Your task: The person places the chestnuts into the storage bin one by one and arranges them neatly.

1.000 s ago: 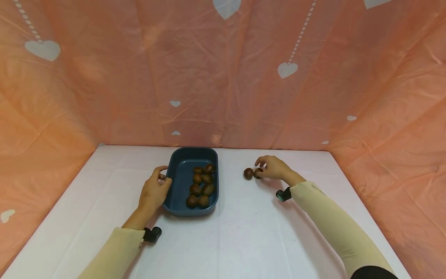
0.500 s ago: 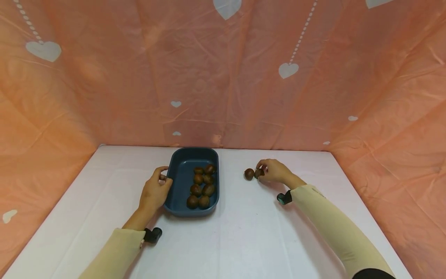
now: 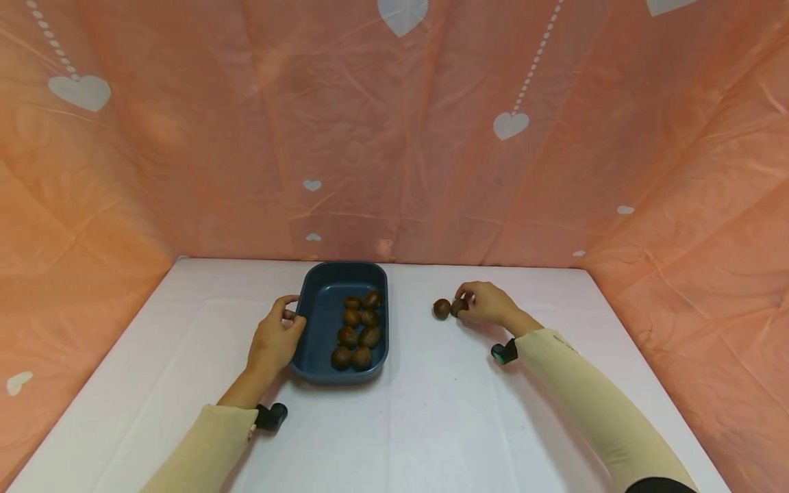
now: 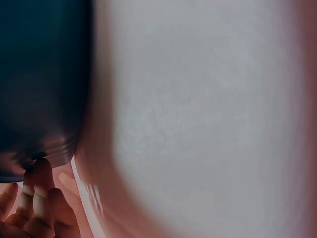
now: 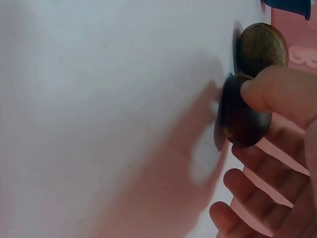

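Observation:
A dark blue rectangular tray point(image 3: 317, 359) lies on the white table, with several brown chestnuts point(image 3: 347, 336) in two rows along its right half. My left hand point(image 3: 271, 339) holds the tray's left side, fingers bent at the rim; in the left wrist view its fingertips point(image 4: 43, 166) touch the outer wall. Right of the tray, my right hand point(image 3: 487, 303) pinches a chestnut point(image 5: 245, 116) between thumb and fingers, low over the table. A second chestnut point(image 3: 441, 309) rests just left of it, partly behind the thumb in the right wrist view.
The white table point(image 3: 431, 424) ends at an orange cloth backdrop point(image 3: 394, 171) with pale hearts, at the back and both sides. In the right wrist view a corner of the tray point(image 5: 292, 6) shows at the top right.
My right hand's fingers have come down and closed round the right-hand chestnut. My left hand and the tray stay where they were.

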Tool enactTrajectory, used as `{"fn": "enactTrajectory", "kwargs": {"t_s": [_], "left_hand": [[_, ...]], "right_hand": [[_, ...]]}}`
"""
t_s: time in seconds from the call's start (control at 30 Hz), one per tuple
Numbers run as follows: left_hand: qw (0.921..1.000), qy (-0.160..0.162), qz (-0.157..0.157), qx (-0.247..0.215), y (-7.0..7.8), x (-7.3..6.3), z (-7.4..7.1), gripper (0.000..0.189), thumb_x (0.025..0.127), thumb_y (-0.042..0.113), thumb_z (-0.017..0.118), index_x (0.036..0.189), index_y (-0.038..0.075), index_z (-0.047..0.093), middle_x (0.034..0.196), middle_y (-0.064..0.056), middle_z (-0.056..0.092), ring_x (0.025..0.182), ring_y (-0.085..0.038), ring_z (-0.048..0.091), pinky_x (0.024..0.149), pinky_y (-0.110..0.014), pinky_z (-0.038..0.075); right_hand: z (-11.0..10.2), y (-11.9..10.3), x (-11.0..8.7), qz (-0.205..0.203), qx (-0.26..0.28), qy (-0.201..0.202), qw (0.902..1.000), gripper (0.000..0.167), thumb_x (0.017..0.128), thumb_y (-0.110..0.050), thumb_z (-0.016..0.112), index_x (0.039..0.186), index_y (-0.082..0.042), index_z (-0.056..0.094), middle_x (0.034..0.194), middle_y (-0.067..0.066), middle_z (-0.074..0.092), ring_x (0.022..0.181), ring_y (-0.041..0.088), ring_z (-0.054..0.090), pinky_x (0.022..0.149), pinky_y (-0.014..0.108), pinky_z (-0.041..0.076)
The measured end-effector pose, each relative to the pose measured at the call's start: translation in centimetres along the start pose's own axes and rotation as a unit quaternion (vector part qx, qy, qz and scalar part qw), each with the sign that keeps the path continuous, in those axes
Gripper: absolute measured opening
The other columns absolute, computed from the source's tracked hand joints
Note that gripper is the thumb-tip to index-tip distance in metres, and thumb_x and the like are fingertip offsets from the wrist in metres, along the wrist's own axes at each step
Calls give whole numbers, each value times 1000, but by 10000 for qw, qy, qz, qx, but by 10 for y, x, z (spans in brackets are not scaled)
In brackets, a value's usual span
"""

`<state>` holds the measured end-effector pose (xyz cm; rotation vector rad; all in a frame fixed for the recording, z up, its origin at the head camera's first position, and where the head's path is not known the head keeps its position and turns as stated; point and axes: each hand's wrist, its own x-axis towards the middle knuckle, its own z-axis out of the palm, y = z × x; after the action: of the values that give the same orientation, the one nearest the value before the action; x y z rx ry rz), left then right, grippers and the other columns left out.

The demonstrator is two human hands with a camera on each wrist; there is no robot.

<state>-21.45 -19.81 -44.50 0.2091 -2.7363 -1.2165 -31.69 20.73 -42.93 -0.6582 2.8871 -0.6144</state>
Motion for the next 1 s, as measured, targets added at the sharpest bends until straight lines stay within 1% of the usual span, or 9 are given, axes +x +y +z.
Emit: {"fn": "enactTrajectory", "kwargs": {"t_s": [0.13,0.33,0.43,0.73,0.9,1.0], "left_hand": [[10000,-3,-1,16,-1,0,0,46,94,24,50,140,18,44,112,-10,60,87,-25,57,70,-31,41],[10000,30,13,23,-1,0,1,46,94,23,50,139,18,44,111,-10,60,88,-25,58,71,-31,41],[10000,60,34,21,-2,0,1,45,94,23,51,139,18,45,111,-11,60,88,-25,59,72,-32,42],[9999,37,80,64,-3,1,2,46,94,23,50,139,18,44,110,-11,61,90,-26,59,75,-33,42],[10000,31,54,35,-2,1,2,45,94,23,50,139,18,45,111,-11,61,91,-26,59,74,-33,42],[10000,20,32,25,-1,1,1,45,94,23,50,139,18,44,111,-11,60,91,-26,59,74,-33,42]], "right_hand": [[-1,1,0,50,-3,-1,10000,29,75,-18,73,102,-13,67,93,6,67,81,19,60,71,34,46],[0,-1,1,186,-14,-137,9997,35,72,-23,78,104,-14,67,96,6,67,83,19,58,72,34,45],[1,-2,1,217,-22,-152,9996,35,72,-23,79,104,-13,67,96,6,67,83,19,58,73,34,46],[-1,-1,0,249,-120,44,9996,34,71,-23,77,102,-14,68,95,6,67,84,19,60,74,35,47],[-9,-4,-2,93,-111,216,9997,35,73,-26,77,104,-13,68,96,7,68,84,20,62,73,37,48],[-12,-7,-2,73,-64,310,9995,36,73,-29,76,105,-14,68,97,4,69,87,22,61,74,37,48]]}}
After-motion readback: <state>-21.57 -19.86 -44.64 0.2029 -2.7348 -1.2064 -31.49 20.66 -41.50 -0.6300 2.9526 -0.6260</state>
